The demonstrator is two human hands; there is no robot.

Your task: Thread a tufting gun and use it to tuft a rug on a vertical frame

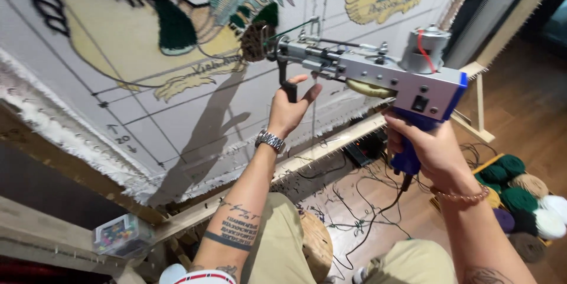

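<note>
Mid-tufting by the look of it: right hand (434, 148) fingers clamped on the tufting gun (378, 74) grip, left hand (289, 107) fingers wrapped round its front handle, needle at the cloth (177, 113) around 10 o'clock, so next it probably needs steady forward pressure.

— What's the tool I'm holding up there?

— A tufting gun (378, 74): grey metal body, blue grip at the back, a silver motor with a red wire on top, and a black front handle hanging below.

— How does it sit?

— I see it nearly level, its needle end pressed to the stretched white cloth (177, 113) at a dark brown tufted patch (255, 41).
</note>
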